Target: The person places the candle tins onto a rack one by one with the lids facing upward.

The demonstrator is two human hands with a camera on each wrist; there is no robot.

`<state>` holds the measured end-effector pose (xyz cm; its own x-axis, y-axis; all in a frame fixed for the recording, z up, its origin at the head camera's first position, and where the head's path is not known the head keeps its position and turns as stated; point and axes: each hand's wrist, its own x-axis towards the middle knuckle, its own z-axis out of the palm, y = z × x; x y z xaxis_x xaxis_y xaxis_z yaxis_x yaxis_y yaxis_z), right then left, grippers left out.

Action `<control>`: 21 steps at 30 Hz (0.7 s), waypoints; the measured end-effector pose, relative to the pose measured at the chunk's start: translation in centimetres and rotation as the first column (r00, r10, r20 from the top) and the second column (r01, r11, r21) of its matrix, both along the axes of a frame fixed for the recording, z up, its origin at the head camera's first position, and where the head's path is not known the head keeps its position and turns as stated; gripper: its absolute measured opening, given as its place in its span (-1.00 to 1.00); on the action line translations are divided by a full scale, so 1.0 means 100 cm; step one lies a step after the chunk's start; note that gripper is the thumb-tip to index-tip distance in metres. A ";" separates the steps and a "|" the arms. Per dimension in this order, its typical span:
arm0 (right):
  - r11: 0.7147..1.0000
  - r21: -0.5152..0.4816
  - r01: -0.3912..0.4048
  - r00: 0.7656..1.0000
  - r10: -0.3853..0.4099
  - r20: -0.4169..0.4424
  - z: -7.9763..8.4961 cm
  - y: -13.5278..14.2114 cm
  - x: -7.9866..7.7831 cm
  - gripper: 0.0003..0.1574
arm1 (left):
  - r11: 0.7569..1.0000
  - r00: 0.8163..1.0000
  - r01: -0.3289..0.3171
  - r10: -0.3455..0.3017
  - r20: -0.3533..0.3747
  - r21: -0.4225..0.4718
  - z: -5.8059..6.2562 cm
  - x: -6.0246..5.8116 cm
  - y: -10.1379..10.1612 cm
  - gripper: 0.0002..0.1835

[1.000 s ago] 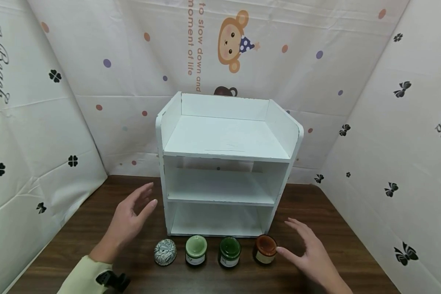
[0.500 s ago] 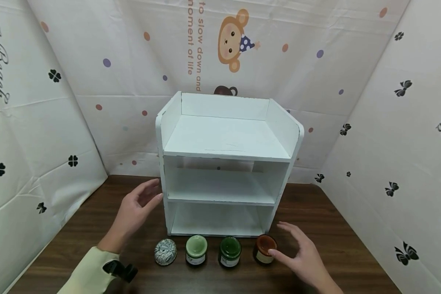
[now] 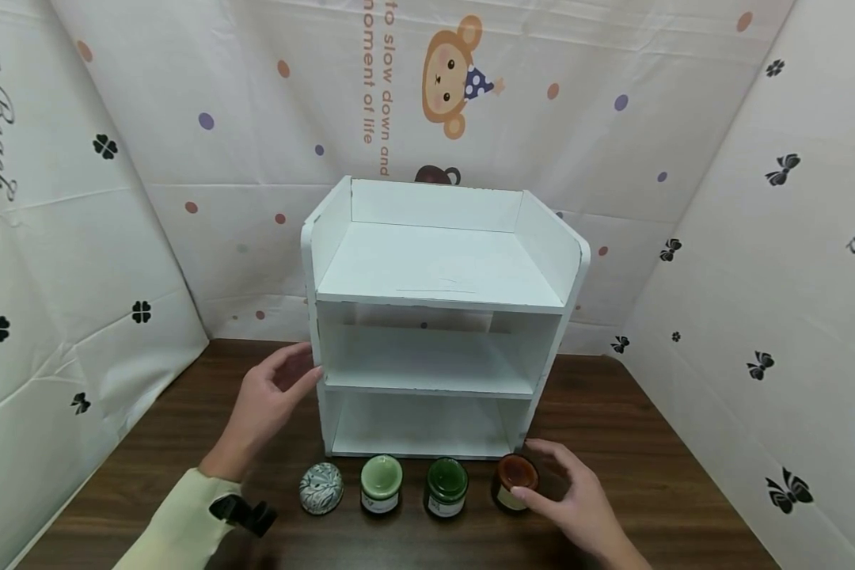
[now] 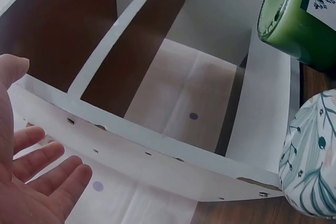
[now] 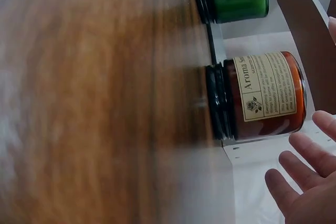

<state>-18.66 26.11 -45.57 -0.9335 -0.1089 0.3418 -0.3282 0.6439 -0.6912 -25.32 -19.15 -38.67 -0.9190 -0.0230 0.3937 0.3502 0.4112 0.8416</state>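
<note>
Gripping nothing, the right hand (image 3: pixel 579 500) flanks an inverted amber jar (image 3: pixel 518 472); the relaxed left hand (image 3: pixel 265 401), the shelf (image 3: pixel 435 264).

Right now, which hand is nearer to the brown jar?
Right. The right hand is just to the jar's right, thumb by its near side; contact is unclear. The left hand is farther off, beside the white shelf unit's left side.
</note>
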 end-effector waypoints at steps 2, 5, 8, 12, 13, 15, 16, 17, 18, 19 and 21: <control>1.000 -0.018 -0.001 1.000 0.001 0.017 0.000 -0.001 0.000 -0.26 | 1.000 1.000 -0.011 0.011 -0.002 -0.007 0.001 -0.001 0.001 -0.39; 0.999 -0.046 0.001 0.998 0.002 0.056 0.001 -0.002 0.000 -0.26 | 1.000 1.000 -0.021 0.021 -0.009 -0.012 0.002 -0.002 0.002 -0.40; 0.997 -0.083 -0.004 0.995 0.012 0.104 0.000 -0.003 0.000 -0.26 | 1.000 1.000 -0.026 0.025 -0.017 -0.012 0.003 -0.003 0.003 -0.42; 0.992 -0.126 -0.017 0.989 0.035 0.142 -0.002 -0.003 -0.003 -0.26 | 0.999 0.999 -0.028 0.027 -0.025 -0.024 0.004 -0.004 0.005 -0.43; 0.991 -0.134 -0.021 0.989 0.041 0.144 -0.003 -0.003 -0.003 -0.26 | 0.999 0.999 -0.026 0.026 -0.025 -0.029 0.005 -0.004 0.005 -0.43; 0.990 -0.139 -0.026 0.988 0.047 0.146 -0.004 -0.003 -0.005 -0.26 | 0.999 1.000 -0.024 0.024 -0.021 -0.034 0.006 -0.004 0.005 -0.43; 0.990 -0.141 -0.027 0.988 0.048 0.148 -0.004 -0.003 -0.005 -0.25 | 0.999 1.000 -0.023 0.022 -0.018 -0.034 0.007 -0.004 0.005 -0.42; 0.989 -0.143 -0.027 0.987 0.049 0.151 -0.005 -0.003 -0.006 -0.25 | 0.999 1.000 -0.020 0.020 -0.013 -0.034 0.007 -0.004 0.006 -0.42; 0.989 -0.147 -0.027 0.987 0.050 0.155 -0.005 -0.003 -0.006 -0.24 | 0.999 1.000 -0.020 0.019 -0.007 -0.033 0.008 -0.004 0.006 -0.41; 0.988 -0.152 -0.029 0.986 0.053 0.159 -0.005 -0.004 -0.006 -0.23 | 0.999 1.000 -0.019 0.019 -0.002 -0.035 0.009 -0.004 0.006 -0.41; 0.986 -0.163 -0.027 0.984 0.055 0.171 -0.005 -0.004 -0.007 -0.22 | 0.999 1.000 -0.020 0.020 0.005 -0.036 0.010 -0.004 0.006 -0.40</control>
